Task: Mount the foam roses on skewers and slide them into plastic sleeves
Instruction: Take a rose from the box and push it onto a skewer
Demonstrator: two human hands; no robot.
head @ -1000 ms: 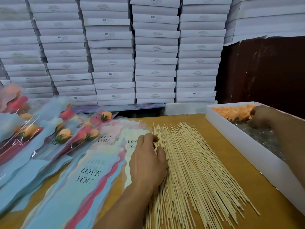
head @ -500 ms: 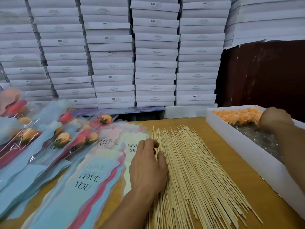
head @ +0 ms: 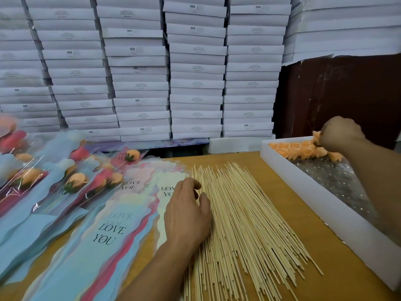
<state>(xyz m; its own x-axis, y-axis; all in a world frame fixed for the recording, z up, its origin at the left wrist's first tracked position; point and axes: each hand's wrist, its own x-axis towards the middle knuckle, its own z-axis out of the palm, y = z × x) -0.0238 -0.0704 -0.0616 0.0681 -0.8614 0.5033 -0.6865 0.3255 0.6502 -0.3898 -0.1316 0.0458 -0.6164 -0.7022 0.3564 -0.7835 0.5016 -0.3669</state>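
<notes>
Above the box (head: 321,190), right hand (head: 340,134) pinching a rose (head: 316,137), left hand (head: 186,210) (fingers curled) on skewers (head: 249,218).

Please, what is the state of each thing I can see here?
Right hand: raised, gripping an orange foam rose.
Left hand: resting on loose bamboo skewers.
White tray box: open, few roses left.
Pastel "LOVE YOU" plastic sleeves: empty, stacked flat.
Sleeved roses: finished, piled.

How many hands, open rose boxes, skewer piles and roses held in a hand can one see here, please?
Hands: 2 (left hand, right hand)
Open rose box: 1
Skewer pile: 1
Held rose: 1
Total: 5
</notes>
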